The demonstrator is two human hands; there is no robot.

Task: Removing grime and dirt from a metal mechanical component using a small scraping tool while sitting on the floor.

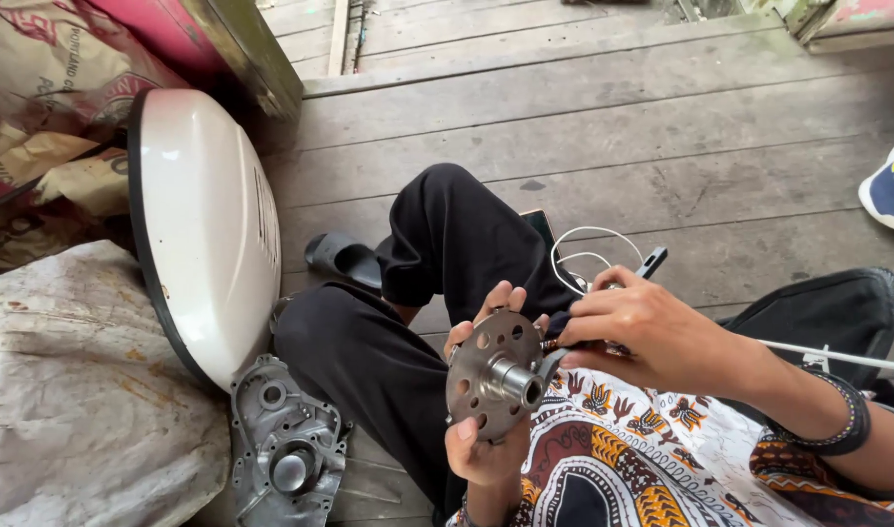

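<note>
Grey metal disc (491,376) with round holes and a central hub, gripped by left hand (481,429); right hand (652,332) pinches a dark tool (554,359) against it

Disc held in front of the lap

The left hand (481,429) holds the perforated disc (494,373); the right hand (652,332) touches its right edge (the engine cover (286,451) lies on the floor (603,127), well left).

Grey-brown metal disc (494,376) with round holes; white panel (208,229); black trousers (418,303); batik shirt (642,459) in white, orange, maroon.
</note>
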